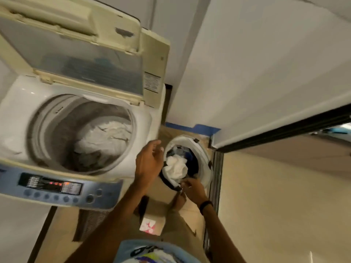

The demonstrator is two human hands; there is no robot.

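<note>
**While your right hand (192,188) holds the hamper (204,158), your left hand (150,161) hangs open beside it**

Where the floor (266,196) meets the wall, just right of the washing machine (150,118), the hamper stands with its mouth turned up toward you. Your right hand curls its fingers over the near rim, by the black trim, and grips it. A dark wristband (206,205) sits on that wrist. Your left hand hovers at the hamper's left edge, fingers loose and spread, holding nothing. You cannot tell whether it touches the rim. Inside the hamper a crumpled white cloth (175,168) lies on top, toward the near side, with dark and blue clothes (187,151) behind it. The washing machine's lid (76,54) stands raised, and pale laundry (106,137) lies at the bottom of the drum. Its control panel (57,186) faces you, red digits lit.
</note>
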